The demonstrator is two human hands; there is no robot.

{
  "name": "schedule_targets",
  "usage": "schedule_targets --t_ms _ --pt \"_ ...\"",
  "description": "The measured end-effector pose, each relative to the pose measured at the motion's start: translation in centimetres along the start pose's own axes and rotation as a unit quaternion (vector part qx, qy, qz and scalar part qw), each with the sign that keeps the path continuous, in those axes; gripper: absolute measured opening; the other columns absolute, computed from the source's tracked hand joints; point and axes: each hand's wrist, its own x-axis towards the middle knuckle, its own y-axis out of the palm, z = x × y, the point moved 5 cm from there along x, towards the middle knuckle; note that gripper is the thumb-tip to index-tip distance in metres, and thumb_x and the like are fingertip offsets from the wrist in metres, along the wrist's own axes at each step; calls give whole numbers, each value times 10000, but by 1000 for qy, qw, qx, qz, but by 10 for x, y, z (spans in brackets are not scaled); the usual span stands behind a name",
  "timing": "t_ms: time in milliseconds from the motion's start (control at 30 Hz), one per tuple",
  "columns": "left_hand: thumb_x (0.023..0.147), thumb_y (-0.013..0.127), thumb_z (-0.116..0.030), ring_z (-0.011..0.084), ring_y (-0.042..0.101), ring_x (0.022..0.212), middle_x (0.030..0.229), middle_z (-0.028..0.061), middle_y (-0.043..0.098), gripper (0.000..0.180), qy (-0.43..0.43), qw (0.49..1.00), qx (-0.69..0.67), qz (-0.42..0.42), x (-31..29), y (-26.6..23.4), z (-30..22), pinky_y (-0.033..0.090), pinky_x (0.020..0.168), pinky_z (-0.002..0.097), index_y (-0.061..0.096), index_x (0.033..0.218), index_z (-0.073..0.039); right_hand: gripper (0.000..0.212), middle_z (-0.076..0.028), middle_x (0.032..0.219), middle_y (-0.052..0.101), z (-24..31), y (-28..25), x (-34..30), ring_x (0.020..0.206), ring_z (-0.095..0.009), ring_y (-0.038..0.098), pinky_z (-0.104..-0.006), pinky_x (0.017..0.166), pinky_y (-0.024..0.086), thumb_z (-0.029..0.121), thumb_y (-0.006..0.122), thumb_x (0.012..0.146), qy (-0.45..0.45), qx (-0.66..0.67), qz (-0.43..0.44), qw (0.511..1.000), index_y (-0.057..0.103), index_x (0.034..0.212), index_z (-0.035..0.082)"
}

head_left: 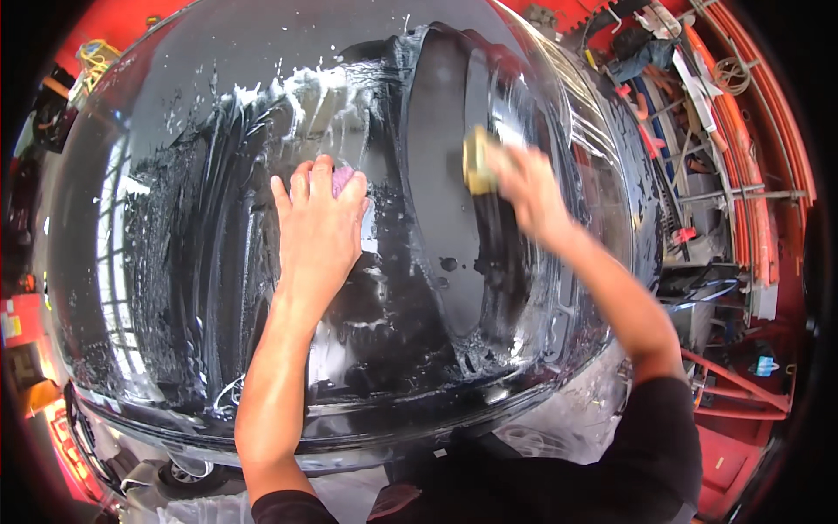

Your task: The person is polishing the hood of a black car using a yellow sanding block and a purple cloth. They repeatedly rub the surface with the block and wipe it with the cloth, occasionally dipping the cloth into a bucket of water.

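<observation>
A large, curved black vehicle panel (428,122) lies wet and glossy before me, streaked with white suds. My left hand (319,210) rests low over its middle with curled fingers. Between those fingers and the thumb shows part of a purple pad (343,179); the rest is hidden under the hand. Farther right, my right hand (532,188) grips a yellow block (477,162) against the panel. Motion blurs this hand and the block, so the block's exact kind is unclear. A smoother, nearly suds-free band runs down the panel beside it.
Thick white foam (319,87) lies across the panel's far middle. Along the right stand red racks (742,157) crowded with tools and rods. Yellow cord (98,57) hangs at the far left. A wheel (188,472) shows below the panel's near left edge.
</observation>
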Motion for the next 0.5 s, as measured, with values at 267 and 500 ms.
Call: schedule_targets --t_ms 267,500 --pt "1017 710 -235 433 533 1385 1439 221 582 287 -1 1000 3 -20 -8 -2 17 391 1158 754 708 1284 -129 613 -270 1415 605 19 29 39 1247 -472 616 -536 1064 503 45 710 932 84 -9 -68 994 620 1529 155" --pt "1016 707 -213 424 533 1367 1422 209 590 300 17 1000 -11 -15 5 0 -10 394 1161 706 704 1304 -128 628 -264 1349 636 -60 21 75 1112 -469 667 -539 952 558 58 713 905 69 -47 -44 996 630 1518 165"
